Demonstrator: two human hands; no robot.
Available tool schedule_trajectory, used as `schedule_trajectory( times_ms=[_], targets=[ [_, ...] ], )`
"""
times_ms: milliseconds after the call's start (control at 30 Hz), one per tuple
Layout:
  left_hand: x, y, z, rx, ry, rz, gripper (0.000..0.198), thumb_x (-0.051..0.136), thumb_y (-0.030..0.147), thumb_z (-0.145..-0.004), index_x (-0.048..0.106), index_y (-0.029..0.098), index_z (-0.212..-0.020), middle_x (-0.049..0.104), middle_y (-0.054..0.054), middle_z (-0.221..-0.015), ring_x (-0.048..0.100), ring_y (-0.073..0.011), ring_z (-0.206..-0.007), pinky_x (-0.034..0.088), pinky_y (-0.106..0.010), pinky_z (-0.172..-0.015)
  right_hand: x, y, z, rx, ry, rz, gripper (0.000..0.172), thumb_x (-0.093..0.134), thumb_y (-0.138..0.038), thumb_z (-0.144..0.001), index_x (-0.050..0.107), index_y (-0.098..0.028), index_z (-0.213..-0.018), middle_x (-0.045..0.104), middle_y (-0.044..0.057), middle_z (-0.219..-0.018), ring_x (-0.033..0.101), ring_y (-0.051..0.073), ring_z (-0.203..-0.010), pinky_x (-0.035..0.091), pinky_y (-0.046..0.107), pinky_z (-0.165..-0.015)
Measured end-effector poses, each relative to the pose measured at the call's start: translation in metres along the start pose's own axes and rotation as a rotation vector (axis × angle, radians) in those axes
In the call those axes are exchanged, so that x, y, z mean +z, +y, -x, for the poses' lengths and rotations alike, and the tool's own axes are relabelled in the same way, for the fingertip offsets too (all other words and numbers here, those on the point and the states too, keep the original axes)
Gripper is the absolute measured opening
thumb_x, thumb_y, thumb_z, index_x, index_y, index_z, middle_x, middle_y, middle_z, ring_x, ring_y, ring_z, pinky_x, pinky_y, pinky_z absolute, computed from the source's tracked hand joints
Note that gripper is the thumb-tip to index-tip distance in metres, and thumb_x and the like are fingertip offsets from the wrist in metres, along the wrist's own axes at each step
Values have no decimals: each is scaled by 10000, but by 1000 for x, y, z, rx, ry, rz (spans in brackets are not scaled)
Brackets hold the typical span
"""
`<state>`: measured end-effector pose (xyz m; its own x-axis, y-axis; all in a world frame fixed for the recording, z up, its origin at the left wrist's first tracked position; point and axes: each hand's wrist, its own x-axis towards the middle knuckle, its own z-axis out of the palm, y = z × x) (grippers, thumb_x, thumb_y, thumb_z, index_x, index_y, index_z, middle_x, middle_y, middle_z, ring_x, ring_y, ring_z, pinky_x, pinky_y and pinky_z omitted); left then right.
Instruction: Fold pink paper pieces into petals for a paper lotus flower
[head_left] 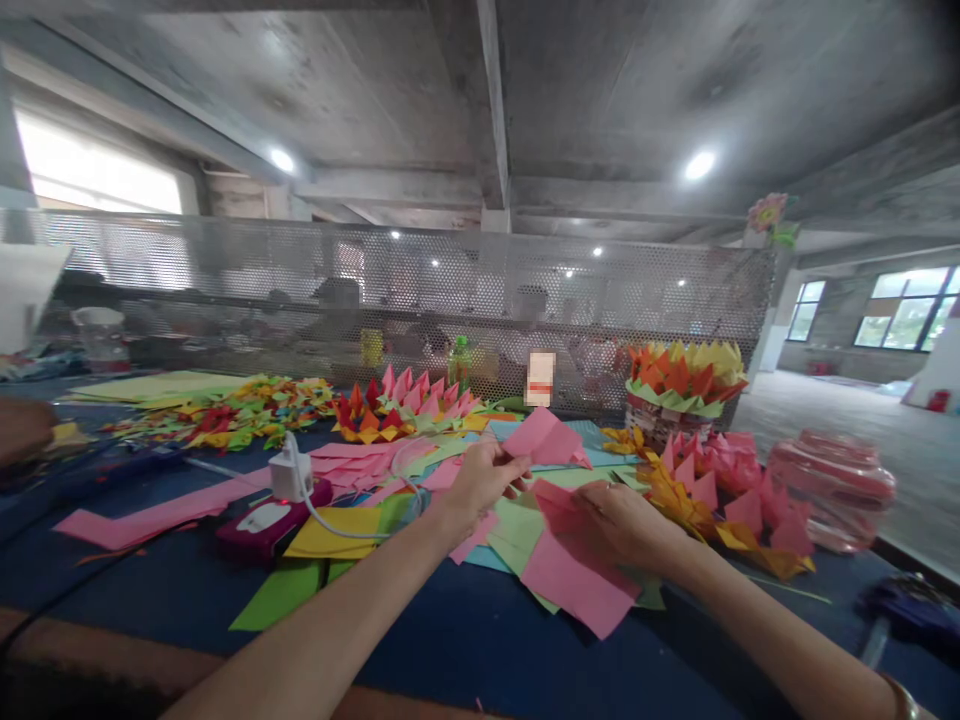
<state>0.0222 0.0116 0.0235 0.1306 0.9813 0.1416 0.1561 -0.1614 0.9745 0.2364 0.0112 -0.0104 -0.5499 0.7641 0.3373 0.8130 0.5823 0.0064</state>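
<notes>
My left hand (480, 478) is raised a little above the table, its fingers pinched on a folded pink paper piece (546, 438). My right hand (626, 522) lies just to the right, fingers curled down on a pink paper sheet (577, 575) that tops a loose stack of pale green and blue sheets (517, 528). The two hands are a short gap apart over the dark blue table (465, 640).
A white charger (289, 472) with a cable stands on a magenta box (266, 525) at the left. Folded paper flowers (405, 405) and scraps (225, 410) lie behind. A tall orange-yellow paper flower (682, 385), pink flowers (712, 475) and a pink jar (832, 490) sit right. A mesh screen (420, 300) backs the table.
</notes>
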Motion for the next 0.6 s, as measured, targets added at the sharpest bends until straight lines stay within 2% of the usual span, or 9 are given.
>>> schedule_trajectory(
  times_ms=[67,167,367,600],
  targets=[
    [0,1,1,-13,14,-3,257,627,373,-706,618,117,-688,628,-43,-608,523,-80,-487,359,-175,-433,3,4,-2,57,33,-13,245,383,-224,-855,592,-167,-741,639,50,-706,562,162,-651,276,249,-563],
    [0,1,0,-16,24,1,243,623,363,-715,616,122,-694,626,-38,-601,523,-79,-486,358,-175,-439,3,8,-4,197,164,-90,256,359,-216,-857,593,-183,-759,652,34,-705,574,159,-645,296,240,-571],
    [-1,1,-2,16,30,27,231,625,354,-720,598,126,-688,612,-21,-583,514,-69,-478,366,-176,-460,-8,19,-2,347,380,-92,239,398,-294,-842,532,-190,-674,575,12,-579,517,150,-541,271,240,-512],
    [-2,1,-3,11,29,46,234,627,351,-716,601,119,-703,600,-22,-582,531,-79,-505,383,-183,-478,-11,23,-3,381,399,-187,169,429,-275,-814,533,-193,-709,583,3,-609,523,156,-562,307,240,-528]
  ],
)
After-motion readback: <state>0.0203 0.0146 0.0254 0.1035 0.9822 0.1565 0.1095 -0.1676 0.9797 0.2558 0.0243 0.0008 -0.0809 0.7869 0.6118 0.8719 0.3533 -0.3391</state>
